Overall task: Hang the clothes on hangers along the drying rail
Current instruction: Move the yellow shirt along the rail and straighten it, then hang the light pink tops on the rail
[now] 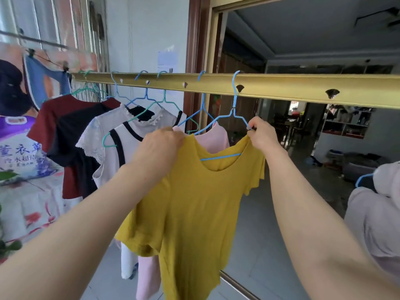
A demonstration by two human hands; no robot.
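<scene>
A yellow T-shirt (194,202) hangs on a blue wire hanger (234,105) whose hook sits in a hole of the gold drying rail (281,88). My left hand (160,148) grips the shirt's left shoulder. My right hand (263,132) pinches the right shoulder together with the hanger's end. Behind it on the rail hang a pink garment (218,137), a white top with black trim (129,144), a white lace top (97,135) and a dark red and black shirt (62,135), each on a hanger.
The rail runs on to the right with open holes (332,93). A pale garment with a blue hanger (376,213) lies at the right edge. A floral cloth and a purple bag (19,148) are at the left. A doorway opens into a room behind.
</scene>
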